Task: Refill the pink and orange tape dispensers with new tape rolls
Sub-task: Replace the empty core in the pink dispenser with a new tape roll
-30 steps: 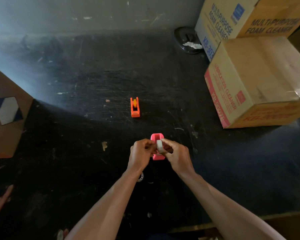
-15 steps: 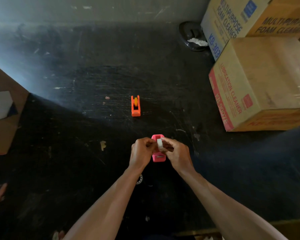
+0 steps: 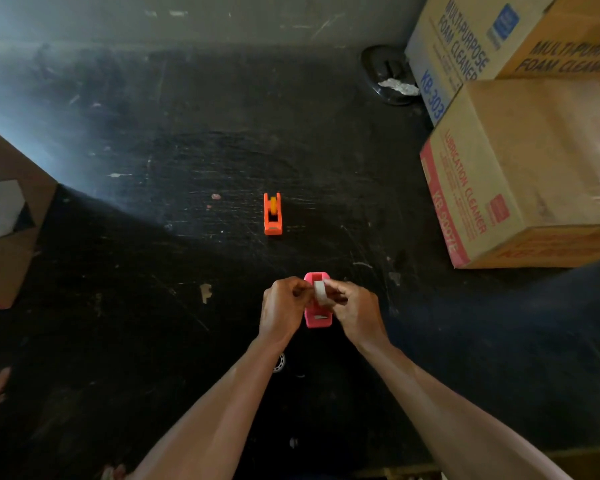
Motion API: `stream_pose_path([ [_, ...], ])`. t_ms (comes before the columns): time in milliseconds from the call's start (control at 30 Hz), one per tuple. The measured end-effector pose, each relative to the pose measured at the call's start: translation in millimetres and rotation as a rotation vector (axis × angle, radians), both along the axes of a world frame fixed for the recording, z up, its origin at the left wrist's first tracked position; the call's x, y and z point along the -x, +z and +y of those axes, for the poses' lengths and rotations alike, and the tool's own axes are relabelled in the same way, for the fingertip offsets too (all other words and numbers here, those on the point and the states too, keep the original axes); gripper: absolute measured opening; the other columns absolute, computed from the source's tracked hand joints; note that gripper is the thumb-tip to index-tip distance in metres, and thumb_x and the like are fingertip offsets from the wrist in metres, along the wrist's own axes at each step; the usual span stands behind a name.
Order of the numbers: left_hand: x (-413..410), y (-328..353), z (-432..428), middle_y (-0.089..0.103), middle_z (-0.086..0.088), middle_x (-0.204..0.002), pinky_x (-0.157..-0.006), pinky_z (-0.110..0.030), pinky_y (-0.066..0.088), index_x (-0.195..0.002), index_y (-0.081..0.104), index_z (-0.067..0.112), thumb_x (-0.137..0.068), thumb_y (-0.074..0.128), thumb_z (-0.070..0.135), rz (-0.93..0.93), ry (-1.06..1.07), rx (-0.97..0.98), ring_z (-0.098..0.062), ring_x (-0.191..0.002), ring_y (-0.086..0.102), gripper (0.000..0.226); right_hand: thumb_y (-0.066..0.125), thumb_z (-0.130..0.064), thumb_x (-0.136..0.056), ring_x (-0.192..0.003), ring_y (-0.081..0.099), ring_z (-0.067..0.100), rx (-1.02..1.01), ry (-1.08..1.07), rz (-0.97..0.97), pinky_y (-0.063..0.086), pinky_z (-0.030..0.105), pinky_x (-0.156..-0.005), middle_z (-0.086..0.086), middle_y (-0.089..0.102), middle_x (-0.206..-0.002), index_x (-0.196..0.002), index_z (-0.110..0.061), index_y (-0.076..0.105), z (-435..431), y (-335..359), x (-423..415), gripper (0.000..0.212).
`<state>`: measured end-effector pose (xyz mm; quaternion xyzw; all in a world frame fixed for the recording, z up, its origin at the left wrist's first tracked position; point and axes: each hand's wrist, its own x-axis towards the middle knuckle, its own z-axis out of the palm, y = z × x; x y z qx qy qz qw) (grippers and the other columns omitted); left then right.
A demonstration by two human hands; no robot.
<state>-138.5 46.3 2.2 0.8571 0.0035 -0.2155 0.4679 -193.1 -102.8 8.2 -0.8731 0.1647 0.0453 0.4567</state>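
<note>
Low in the middle of the frame, both hands meet over the pink tape dispenser point(image 3: 317, 315), which stands on the black counter point(image 3: 153, 306). The right hand point(image 3: 355, 311) has its grip pinched on a white tape roll point(image 3: 321, 293) poised just over the dispenser's open well. The left hand point(image 3: 282, 308) is curled at the dispenser's left side; I cannot tell what it grasps. Above them, well apart, the orange tape dispenser point(image 3: 273, 214) holds a yellow-orange hub.

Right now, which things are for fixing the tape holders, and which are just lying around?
For the job:
pink plastic tape dispenser
orange plastic tape dispenser
white tape roll

Lying about:
brown cardboard boxes
dark round dish with crumpled foil
</note>
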Motion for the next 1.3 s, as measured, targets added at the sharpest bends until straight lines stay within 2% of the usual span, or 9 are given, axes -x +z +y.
stream_pose_path([
  [100,4,2,-4,0.076,0.006,-0.093,-0.063,-0.014,0.051,-0.103,0.077,0.022,-0.095,0.072,0.017,-0.088,0.006,-0.117,0.000,-0.077,0.067,0.011,0.072,-0.011,-0.095,-0.097,0.071,0.012,0.033,0.007,-0.013,0.061,0.032,-0.090,0.001,0.073,-0.105,-0.120,-0.014,0.075,0,0,1,0.025],
  [200,6,3,-7,0.073,0.008,-0.087,-0.058,-0.011,0.043,-0.095,0.075,0.024,-0.094,0.072,0.019,-0.134,0.010,-0.164,0.003,-0.071,0.064,0.006,0.073,-0.013,-0.094,-0.093,0.070,0.009,0.037,0.028,-0.022,0.059,0.027,-0.086,-0.003,0.070,-0.099,-0.116,-0.017,0.076,1,2,2,0.022],
  [400,4,-7,-4,0.067,0.011,-0.085,-0.065,-0.020,0.054,-0.086,0.067,0.028,-0.091,0.075,0.016,-0.215,0.012,-0.153,-0.005,-0.078,0.066,0.014,0.070,-0.016,-0.098,-0.093,0.070,0.004,0.072,0.030,-0.048,0.060,0.026,-0.086,-0.007,0.072,-0.101,-0.117,-0.023,0.076,1,-5,-1,0.021],
  [500,3,-13,-1,0.066,0.012,-0.094,-0.073,-0.023,0.060,-0.097,0.071,0.026,-0.090,0.076,0.011,-0.265,-0.053,-0.107,-0.004,-0.085,0.066,0.018,0.073,-0.018,-0.096,-0.094,0.068,0.001,0.083,0.022,-0.077,0.059,0.020,-0.087,-0.009,0.070,-0.105,-0.124,-0.022,0.074,4,-7,0,0.028],
  [633,1,-20,4,0.065,0.009,-0.099,-0.080,-0.029,0.063,-0.110,0.075,0.024,-0.090,0.075,0.003,-0.234,-0.085,-0.025,-0.006,-0.089,0.069,0.029,0.077,-0.008,-0.091,-0.092,0.067,-0.003,0.083,0.030,-0.097,0.052,0.005,-0.084,-0.006,0.072,-0.108,-0.119,-0.017,0.076,5,-9,1,0.030],
  [767,-2,-20,7,0.063,0.008,-0.098,-0.081,-0.022,0.059,-0.116,0.075,0.025,-0.092,0.074,0.009,-0.224,-0.104,-0.038,-0.006,-0.088,0.066,0.029,0.078,-0.010,-0.090,-0.100,0.071,0.004,0.057,0.008,-0.126,0.053,0.010,-0.089,-0.003,0.076,-0.112,-0.114,-0.014,0.079,3,-10,1,0.025],
  [900,1,-19,10,0.061,0.009,-0.101,-0.080,-0.021,0.058,-0.120,0.074,0.024,-0.095,0.071,0.010,-0.263,-0.163,-0.029,-0.004,-0.089,0.065,0.029,0.077,-0.011,-0.091,-0.100,0.070,-0.003,0.031,0.008,-0.140,0.056,0.015,-0.092,-0.008,0.075,-0.112,-0.113,-0.014,0.079,2,-9,4,0.023],
  [1100,1,-19,9,0.063,0.007,-0.104,-0.081,-0.019,0.057,-0.121,0.075,0.022,-0.095,0.068,0.005,-0.272,-0.159,-0.046,-0.006,-0.091,0.065,0.032,0.073,-0.013,-0.094,-0.095,0.064,-0.019,0.011,-0.029,-0.140,0.049,0.003,-0.086,-0.010,0.073,-0.110,-0.113,-0.012,0.080,2,-8,10,0.020],
  [1300,-1,-20,9,0.058,0.009,-0.103,-0.072,-0.010,0.046,-0.127,0.072,0.028,-0.098,0.065,0.005,-0.239,-0.190,-0.093,-0.001,-0.085,0.058,0.038,0.073,-0.005,-0.092,-0.090,0.064,-0.009,0.095,-0.012,-0.132,0.047,0.000,-0.085,-0.001,0.075,-0.110,-0.110,-0.009,0.080,4,-9,20,0.019],
])
